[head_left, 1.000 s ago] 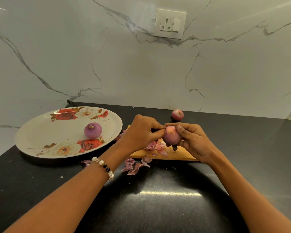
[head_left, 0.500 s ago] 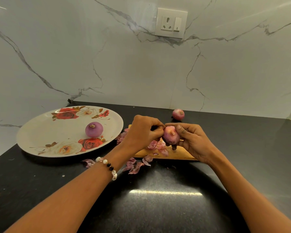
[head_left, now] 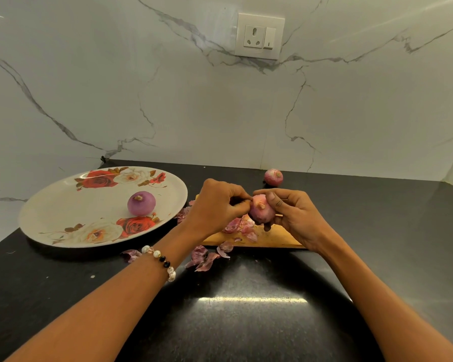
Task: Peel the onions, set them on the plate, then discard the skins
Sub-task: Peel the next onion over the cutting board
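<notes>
My right hand (head_left: 296, 218) cups the onion (head_left: 261, 211), root end facing me; my left hand (head_left: 217, 205), at its nine o'clock, pinches skin by the root.

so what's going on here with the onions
A person is peeling onions over a wooden board. The right hand holds a partly skinned onion while the left hand pinches at its skin near the top. One peeled onion already sits on the floral plate, and another unpeeled onion waits on the counter behind. Loose skins lie on the board and on the black counter, not yet discarded.
</notes>
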`<action>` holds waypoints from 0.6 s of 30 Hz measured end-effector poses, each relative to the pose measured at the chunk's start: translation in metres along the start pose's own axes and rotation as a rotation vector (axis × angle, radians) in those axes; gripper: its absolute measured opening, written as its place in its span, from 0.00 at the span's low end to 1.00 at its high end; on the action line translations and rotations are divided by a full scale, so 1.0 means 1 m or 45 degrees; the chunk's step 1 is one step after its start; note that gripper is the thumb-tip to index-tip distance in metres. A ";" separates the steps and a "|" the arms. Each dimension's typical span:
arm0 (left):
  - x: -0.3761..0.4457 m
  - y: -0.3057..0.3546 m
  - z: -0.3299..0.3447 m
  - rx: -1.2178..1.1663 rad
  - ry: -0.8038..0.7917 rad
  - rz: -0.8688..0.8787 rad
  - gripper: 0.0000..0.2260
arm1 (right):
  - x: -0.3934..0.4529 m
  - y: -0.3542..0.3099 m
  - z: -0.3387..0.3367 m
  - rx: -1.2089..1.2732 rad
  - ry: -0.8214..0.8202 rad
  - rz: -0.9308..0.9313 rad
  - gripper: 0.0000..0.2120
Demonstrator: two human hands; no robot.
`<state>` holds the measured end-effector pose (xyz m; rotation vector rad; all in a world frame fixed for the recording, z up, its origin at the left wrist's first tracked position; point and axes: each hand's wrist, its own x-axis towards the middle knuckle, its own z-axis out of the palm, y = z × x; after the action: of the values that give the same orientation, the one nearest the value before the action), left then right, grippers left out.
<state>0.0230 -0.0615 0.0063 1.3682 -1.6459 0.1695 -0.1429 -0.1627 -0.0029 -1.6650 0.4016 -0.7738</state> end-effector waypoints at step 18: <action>0.002 0.000 0.014 0.301 -0.043 0.066 0.01 | 0.003 0.005 0.002 -0.040 0.073 -0.051 0.14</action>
<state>0.0156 -0.0713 -0.0001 1.5113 -1.7326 0.3836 -0.1387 -0.1646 -0.0066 -1.6873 0.4233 -0.8507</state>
